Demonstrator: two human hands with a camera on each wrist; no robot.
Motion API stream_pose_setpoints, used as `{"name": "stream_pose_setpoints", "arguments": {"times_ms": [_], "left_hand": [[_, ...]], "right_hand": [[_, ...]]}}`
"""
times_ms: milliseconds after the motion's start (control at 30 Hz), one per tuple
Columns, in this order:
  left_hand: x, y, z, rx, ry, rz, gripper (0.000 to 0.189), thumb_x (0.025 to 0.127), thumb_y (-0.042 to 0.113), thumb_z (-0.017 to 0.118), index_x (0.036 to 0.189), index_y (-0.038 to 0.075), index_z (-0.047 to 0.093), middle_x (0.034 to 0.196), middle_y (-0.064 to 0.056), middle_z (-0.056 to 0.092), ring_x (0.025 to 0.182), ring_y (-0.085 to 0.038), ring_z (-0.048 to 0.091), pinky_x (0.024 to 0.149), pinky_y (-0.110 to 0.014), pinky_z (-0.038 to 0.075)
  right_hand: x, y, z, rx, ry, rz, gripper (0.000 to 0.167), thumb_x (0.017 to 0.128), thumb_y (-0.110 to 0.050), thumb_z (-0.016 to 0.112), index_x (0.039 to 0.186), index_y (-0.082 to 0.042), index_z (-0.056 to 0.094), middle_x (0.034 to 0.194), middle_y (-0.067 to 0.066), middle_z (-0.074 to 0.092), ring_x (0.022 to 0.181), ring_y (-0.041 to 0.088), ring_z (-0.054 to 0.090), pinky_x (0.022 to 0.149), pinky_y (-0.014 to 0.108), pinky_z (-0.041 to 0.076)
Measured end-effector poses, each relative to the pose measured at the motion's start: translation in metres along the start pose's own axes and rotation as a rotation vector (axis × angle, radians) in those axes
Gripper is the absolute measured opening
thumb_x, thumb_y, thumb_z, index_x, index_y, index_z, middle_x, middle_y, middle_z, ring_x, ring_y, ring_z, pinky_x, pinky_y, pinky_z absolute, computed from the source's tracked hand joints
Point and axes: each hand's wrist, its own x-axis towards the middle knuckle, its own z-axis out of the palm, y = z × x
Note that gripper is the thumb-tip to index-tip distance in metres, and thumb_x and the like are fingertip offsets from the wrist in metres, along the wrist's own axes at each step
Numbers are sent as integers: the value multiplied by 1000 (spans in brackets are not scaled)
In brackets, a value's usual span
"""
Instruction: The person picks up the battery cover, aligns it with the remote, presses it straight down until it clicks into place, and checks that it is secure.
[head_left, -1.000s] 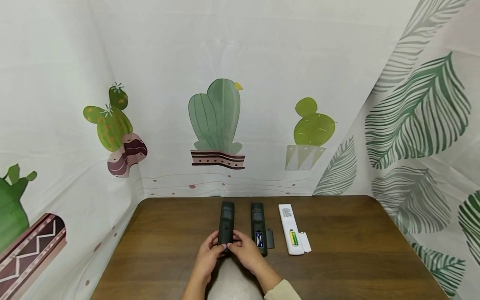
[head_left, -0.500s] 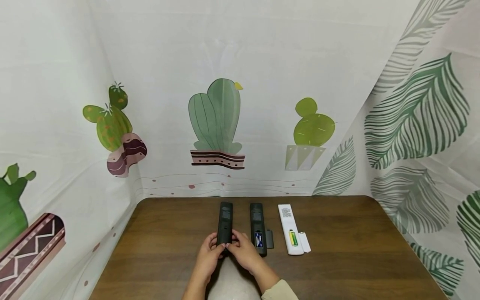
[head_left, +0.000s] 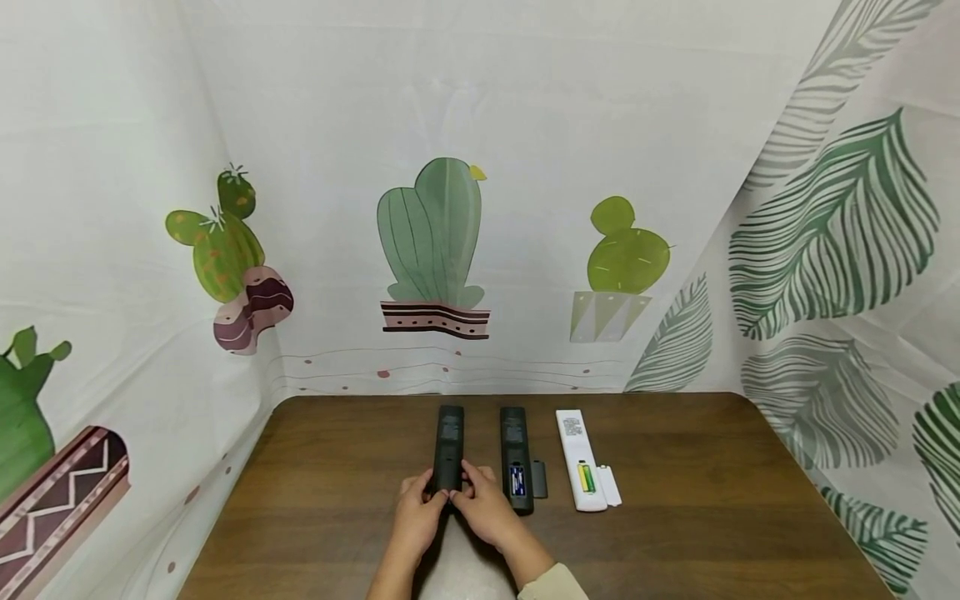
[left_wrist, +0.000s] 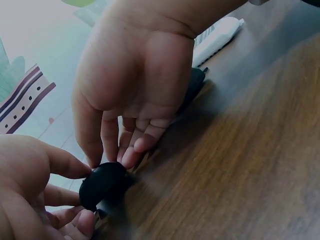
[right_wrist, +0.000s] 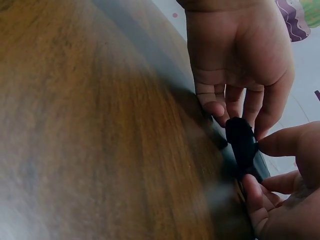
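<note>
Both hands hold a black remote control (head_left: 450,446) by its near end, back side up. My left hand (head_left: 416,512) grips its left edge, thumb on top; my right hand (head_left: 486,510) grips the right edge, also thumb on top. The thumbs are close together near its end. In the left wrist view, the remote's dark end (left_wrist: 102,185) shows between the fingers, just above the wood. The right wrist view shows the same dark end (right_wrist: 241,142) pinched between both hands. The remote's underside is hidden.
Right of the hands lies a second black remote (head_left: 513,429), with blue batteries (head_left: 517,480) exposed and its cover (head_left: 539,479) beside it. Further right is a white remote (head_left: 571,435) with green-yellow batteries (head_left: 587,477) and a loose cover (head_left: 610,486). A patterned cloth (head_left: 525,250) borders the brown table (head_left: 690,517).
The held remote and both hands have shifted slightly left. The thumbs have moved a little nearer to each other on the remote. The other remotes have not moved.
</note>
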Motion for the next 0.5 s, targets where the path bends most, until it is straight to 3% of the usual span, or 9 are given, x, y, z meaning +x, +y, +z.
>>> {"name": "stream_pose_setpoints", "arguments": {"times_ms": [500], "left_hand": [[0, -1, 0, 53, 5, 10, 53, 85, 6, 69, 133, -12, 58, 110, -15, 55, 84, -16, 50, 70, -23, 38]], "right_hand": [[0, 2, 4, -104, 24, -31, 66, 92, -22, 67, 148, 6, 44, 124, 10, 54, 88, 6, 53, 77, 23, 44]]}}
